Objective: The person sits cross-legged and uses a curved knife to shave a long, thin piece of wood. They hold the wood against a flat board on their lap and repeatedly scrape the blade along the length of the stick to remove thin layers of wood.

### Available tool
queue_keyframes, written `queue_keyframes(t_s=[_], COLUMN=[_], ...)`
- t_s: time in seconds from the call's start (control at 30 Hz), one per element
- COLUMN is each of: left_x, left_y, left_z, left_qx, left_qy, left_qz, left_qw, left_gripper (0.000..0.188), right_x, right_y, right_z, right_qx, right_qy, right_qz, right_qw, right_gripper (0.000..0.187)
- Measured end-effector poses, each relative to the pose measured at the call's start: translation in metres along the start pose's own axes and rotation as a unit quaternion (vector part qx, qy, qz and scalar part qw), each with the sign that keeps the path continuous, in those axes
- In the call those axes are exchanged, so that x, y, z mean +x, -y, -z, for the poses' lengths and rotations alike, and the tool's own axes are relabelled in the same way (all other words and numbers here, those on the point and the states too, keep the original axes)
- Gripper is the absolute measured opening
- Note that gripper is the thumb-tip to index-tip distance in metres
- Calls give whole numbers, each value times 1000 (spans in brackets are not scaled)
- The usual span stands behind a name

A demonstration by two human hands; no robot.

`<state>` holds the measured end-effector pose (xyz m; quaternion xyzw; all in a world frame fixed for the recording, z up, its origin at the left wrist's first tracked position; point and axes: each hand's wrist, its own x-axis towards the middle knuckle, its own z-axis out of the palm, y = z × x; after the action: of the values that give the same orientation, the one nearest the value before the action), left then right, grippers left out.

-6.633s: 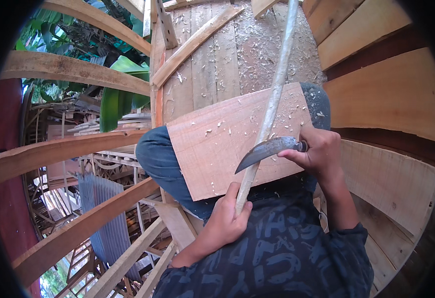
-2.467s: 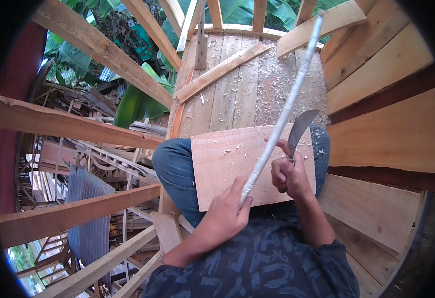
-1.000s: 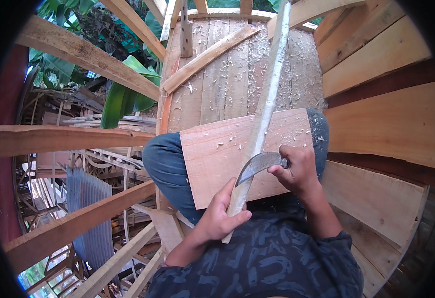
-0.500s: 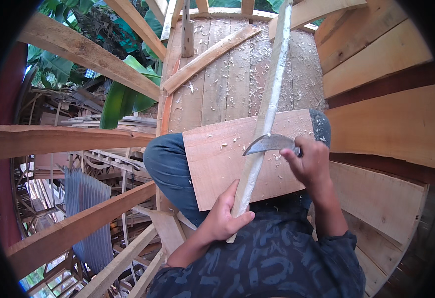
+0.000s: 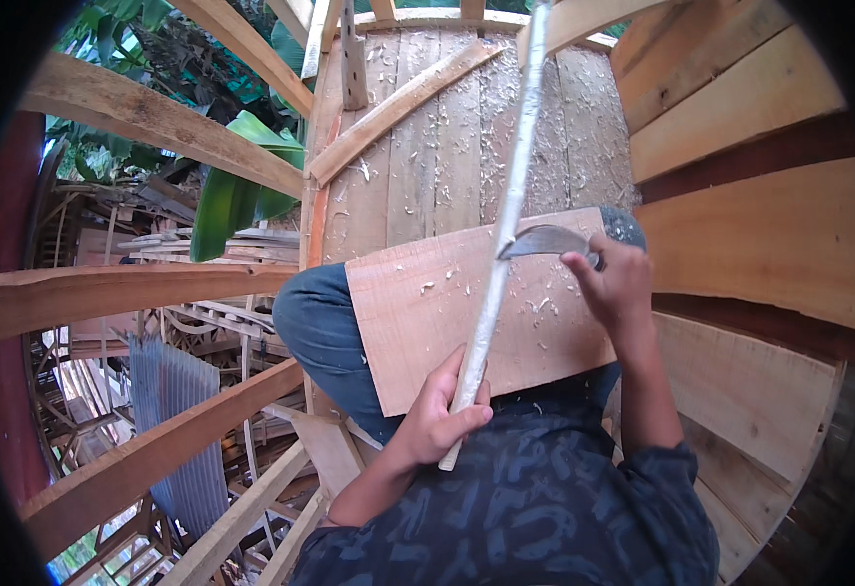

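Note:
A long pale wooden stick (image 5: 516,186) slants from my lap up past the far edge of the view, its whitish side turned up. Near its lower end my left hand (image 5: 444,408) is closed round it. My right hand (image 5: 618,281) grips a curved knife (image 5: 548,241); the handle is mostly hidden in the fingers. The blade's tip meets the right edge of the stick, or lies just beside it; I cannot tell which. Beneath both lies a flat wooden board (image 5: 427,322) across my thighs, with shavings scattered on it.
Ahead, a plank floor (image 5: 413,186) is strewn with shavings, and a loose batten (image 5: 403,112) lies across it. Wooden beams (image 5: 134,278) cross on the left above a drop with stacked timber and a corrugated sheet (image 5: 175,420). Wide planks (image 5: 760,244) line the right side.
The stick has turned and tilted more upright, showing more of its whitish side. The knife has shifted up and to the right, from across the stick to its right edge.

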<state>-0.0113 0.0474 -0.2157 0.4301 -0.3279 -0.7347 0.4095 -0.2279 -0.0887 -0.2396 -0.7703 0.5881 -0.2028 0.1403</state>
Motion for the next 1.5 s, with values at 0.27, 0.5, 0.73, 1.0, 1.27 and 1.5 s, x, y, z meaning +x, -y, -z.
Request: queue_keyframes(t_s=[0.27, 0.5, 0.73, 1.0, 1.27, 1.5], left_x=[6, 3, 1, -2, -2, 1], left_y=[-7, -7, -12, -5, -9, -10], left_z=[19, 32, 28, 28, 35, 39], left_qx=[-183, -149, -111, -145, -104, -11], left_qy=[29, 100, 94, 96, 75, 69], left_qz=[73, 77, 92, 107, 106, 96], left_qw=[980, 981, 985, 979, 986, 993], left_gripper=[41, 43, 48, 48, 44, 48], right_x=[-25, -22, -30, -38, -41, -41], right_y=[52, 23, 23, 6, 7, 9], right_z=[26, 46, 51, 43, 38, 33], right_qx=[325, 583, 626, 698, 701, 682], right_qy=[291, 365, 386, 205, 256, 335], right_qz=[-100, -168, -206, -235, -265, -241], right_qw=[894, 706, 646, 645, 610, 604], right_gripper=[28, 29, 34, 30, 32, 36])
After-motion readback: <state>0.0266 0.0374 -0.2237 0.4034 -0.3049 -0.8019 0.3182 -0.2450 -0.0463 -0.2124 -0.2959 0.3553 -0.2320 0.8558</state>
